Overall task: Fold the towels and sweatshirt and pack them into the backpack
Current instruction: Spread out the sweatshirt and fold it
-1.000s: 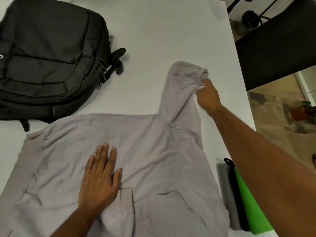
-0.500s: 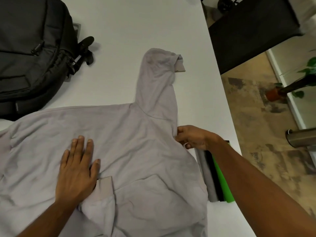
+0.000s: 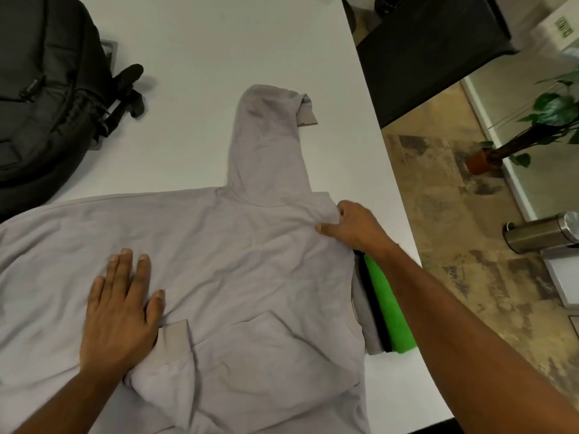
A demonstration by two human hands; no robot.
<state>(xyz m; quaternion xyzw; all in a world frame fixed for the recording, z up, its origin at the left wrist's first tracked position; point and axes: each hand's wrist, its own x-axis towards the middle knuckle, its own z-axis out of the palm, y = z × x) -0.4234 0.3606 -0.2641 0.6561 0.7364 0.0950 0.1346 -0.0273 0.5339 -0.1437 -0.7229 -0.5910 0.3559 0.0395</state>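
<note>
A pale lilac sweatshirt [image 3: 238, 245] lies spread flat on the white table [image 3: 219, 42], one sleeve stretched away from me with its cuff [image 3: 305, 115] turned over. My left hand [image 3: 120, 311] presses flat on the body, beside the other sleeve's cuff folded onto the front. My right hand [image 3: 354, 227] pinches the fabric at the right shoulder, where it bunches. Folded towels, grey, black and green [image 3: 388, 308], lie stacked under my right forearm by the sweatshirt's right edge. The black backpack [image 3: 40, 98] lies at the far left, closed as far as I can see.
The table's right edge runs close beside the towels. Beyond it are a patterned floor, a dark cabinet [image 3: 438, 42], a potted plant [image 3: 488, 158] and a steel bottle [image 3: 539, 233]. Bare table shows between backpack and sleeve.
My right hand left the far sleeve cuff, came back to the right shoulder and now pinches the fabric there. My left hand has stayed pressed on the body.
</note>
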